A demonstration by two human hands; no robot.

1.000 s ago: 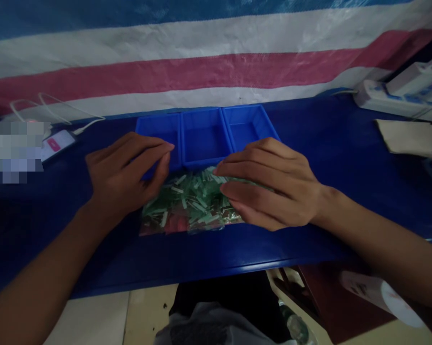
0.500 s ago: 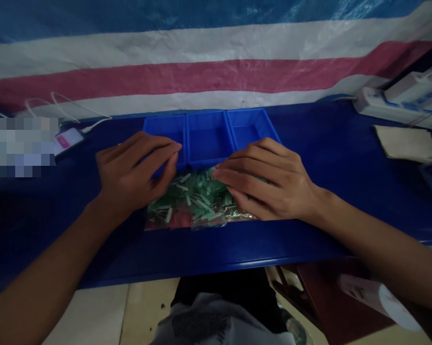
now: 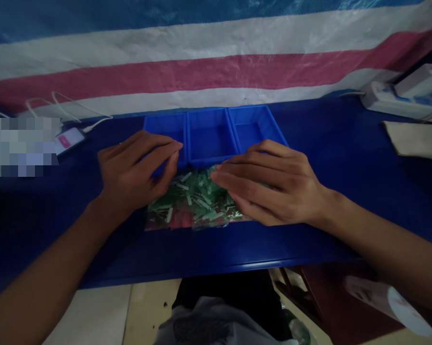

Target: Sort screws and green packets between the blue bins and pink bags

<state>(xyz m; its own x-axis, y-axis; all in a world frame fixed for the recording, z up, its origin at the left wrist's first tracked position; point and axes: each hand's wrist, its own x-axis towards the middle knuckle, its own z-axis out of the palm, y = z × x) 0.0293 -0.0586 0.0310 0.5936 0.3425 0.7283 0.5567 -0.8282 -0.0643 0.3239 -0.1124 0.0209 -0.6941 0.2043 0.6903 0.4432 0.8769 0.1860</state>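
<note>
Packets [image 3: 201, 199] of thin, glossy film are lying in a loose, overlapping heap on the blue table [image 3: 201, 249], just in front of three blue bins. Most are showing green, with pale, narrow strips and thin, pin-like lines crossing at all angles; along the near edge some are looking pinkish red, and the film is catching small glints. What the strips are is too small to tell.

The left bin [image 3: 165, 122], middle bin [image 3: 210, 136] and right bin [image 3: 250, 129] are standing side by side, smooth-walled and roughly rectangular, their rims shining faintly. Behind them a woven-looking sheet [image 3: 201, 43] is hanging in blue, white and red bands, creased and slightly shiny.

The left hand [image 3: 135, 167] is arching over the left bin's near side and the heap's left edge, its thumb and index tips coming close together; whether they are pinching anything, I cannot tell. The right hand [image 3: 280, 187] is covering the heap's right part, its fingers bending loosely and its fingertips lying over the packets; whether they are gripping one is hidden.
</note>
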